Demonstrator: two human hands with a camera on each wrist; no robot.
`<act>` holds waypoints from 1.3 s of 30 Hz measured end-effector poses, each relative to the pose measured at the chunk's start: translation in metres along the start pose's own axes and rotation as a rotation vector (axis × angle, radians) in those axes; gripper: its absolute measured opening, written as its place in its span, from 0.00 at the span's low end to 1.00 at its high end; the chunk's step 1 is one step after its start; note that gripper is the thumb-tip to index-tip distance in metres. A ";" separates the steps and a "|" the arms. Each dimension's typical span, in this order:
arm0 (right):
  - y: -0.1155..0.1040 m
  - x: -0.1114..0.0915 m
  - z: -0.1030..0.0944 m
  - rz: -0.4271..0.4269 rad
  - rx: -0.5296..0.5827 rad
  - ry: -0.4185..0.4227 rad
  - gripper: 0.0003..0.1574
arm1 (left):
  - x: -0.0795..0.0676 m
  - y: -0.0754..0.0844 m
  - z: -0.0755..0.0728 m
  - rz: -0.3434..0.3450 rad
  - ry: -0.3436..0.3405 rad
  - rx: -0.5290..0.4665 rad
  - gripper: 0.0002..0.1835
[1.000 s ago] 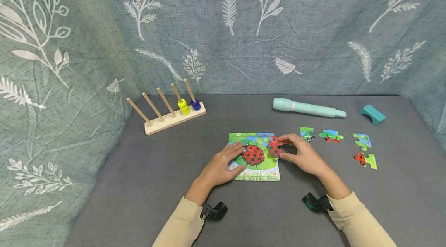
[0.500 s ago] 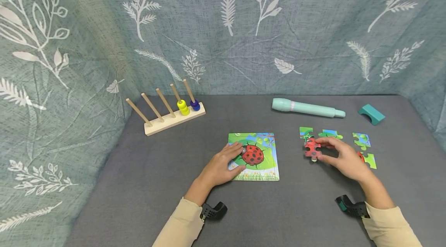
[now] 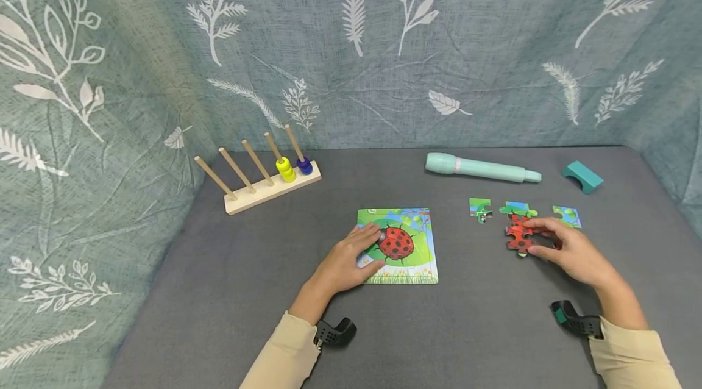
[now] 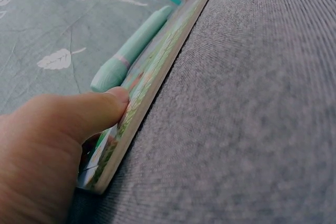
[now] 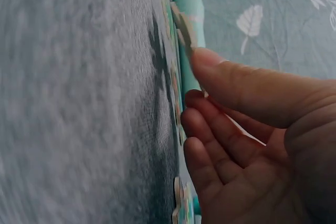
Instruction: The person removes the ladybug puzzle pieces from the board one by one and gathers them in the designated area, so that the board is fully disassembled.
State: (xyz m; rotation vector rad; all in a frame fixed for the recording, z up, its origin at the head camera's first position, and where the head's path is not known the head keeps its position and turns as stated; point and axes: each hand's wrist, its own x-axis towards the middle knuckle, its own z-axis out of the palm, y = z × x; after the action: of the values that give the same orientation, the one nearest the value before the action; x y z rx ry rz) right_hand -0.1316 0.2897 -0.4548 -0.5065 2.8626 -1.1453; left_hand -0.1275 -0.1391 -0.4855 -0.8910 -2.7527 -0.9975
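Observation:
A square ladybug puzzle (image 3: 414, 273) lies flat on the grey table in the head view. My left hand (image 3: 341, 262) rests over its left side, fingers extended, and the thumb (image 4: 102, 109) lies along its near edge in the left wrist view. Off to the right, my right hand (image 3: 578, 255) pinches a red, black-spotted puzzle piece (image 3: 518, 236) between thumb and fingers. The right wrist view shows that puzzle piece (image 5: 185, 29) edge-on, raised above the table with its shadow below. Another loose red piece is mostly hidden behind the right hand.
Loose puzzle pieces lie beyond the right hand: a green one (image 3: 479, 206), a blue-green one (image 3: 514, 208) and another (image 3: 571, 216). Behind them are a mint tube-shaped object (image 3: 482, 168) and a teal arch block (image 3: 583, 177). A wooden peg stand (image 3: 274, 189) with yellow and blue beads stands back left.
My right hand has carried the red puzzle piece rightward, from over the puzzle's right edge to beside the loose pieces. The left hand has stayed on the puzzle.

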 end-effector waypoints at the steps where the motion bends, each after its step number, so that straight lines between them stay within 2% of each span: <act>1: 0.001 -0.001 0.000 -0.003 -0.012 0.004 0.24 | 0.000 0.000 0.000 0.000 0.000 -0.001 0.31; 13: 0.004 -0.002 0.000 -0.071 -0.151 0.047 0.23 | 0.001 0.001 -0.001 -0.001 -0.001 0.003 0.31; 19: 0.006 -0.002 0.002 -0.100 -0.179 0.063 0.23 | 0.001 0.002 0.000 -0.003 -0.004 0.005 0.31; 29: 0.004 -0.002 0.000 -0.060 -0.183 0.042 0.26 | 0.001 0.002 0.000 -0.007 -0.011 0.004 0.31; 39: 0.002 -0.002 -0.003 -0.015 -0.076 0.039 0.31 | 0.000 0.001 0.000 -0.020 -0.020 0.007 0.31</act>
State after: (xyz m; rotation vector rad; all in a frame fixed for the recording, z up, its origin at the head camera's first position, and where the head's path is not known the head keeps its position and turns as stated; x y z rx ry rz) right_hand -0.1309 0.2937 -0.4546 -0.5150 2.9501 -1.0642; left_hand -0.1273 -0.1382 -0.4847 -0.8796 -2.7855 -0.9864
